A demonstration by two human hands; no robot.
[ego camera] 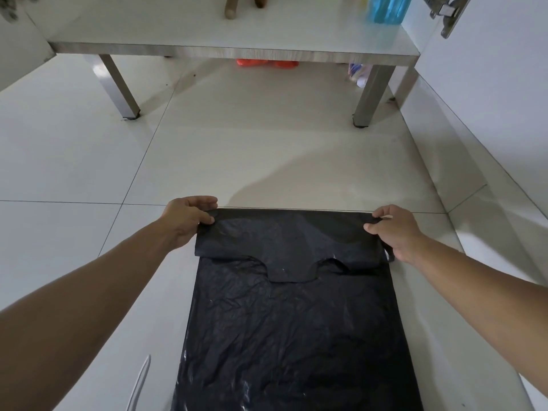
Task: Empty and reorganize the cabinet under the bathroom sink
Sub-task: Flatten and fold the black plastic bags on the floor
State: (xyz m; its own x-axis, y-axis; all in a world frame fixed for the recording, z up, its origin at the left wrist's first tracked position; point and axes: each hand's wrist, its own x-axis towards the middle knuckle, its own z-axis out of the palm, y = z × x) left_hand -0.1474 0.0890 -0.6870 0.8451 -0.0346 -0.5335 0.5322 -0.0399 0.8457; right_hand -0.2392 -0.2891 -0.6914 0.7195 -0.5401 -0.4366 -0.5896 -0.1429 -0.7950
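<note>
1. Head view, the grips: the left hand (189, 216) pinches the far left corner of a flat, crinkled black plastic bag (296, 336) between thumb and fingers. The right hand (394, 229) pinches the far right corner the same way. Both grips are closed on the bag.

2. Head view, the bag: it lies spread on the glossy pale tiled floor (267, 161), running from the grips back toward the person. The strip between the two grips is folded over onto the rest, its cut-out handle edge showing just nearer than the hands.

3. Head view, beyond the grips: the white cabinet shelf (231, 50) on square metal legs stands well ahead. On it sit a translucent blue plastic bottle (388, 8) ahead of the right grip and two brownish rounded objects (231, 8), cropped and unclear. Under it lie something orange (267, 63) and a small bundle beside the right leg.

4. Progress, as a judgement: the shelf looks mostly emptied, with a few things left on and under it. The bag seems to be getting folded or laid out. Sorting and putting back look still ahead.

5. Materials: thin, wrinkled, faintly shiny film, limp and prone to sliding on the smooth tile.
</note>
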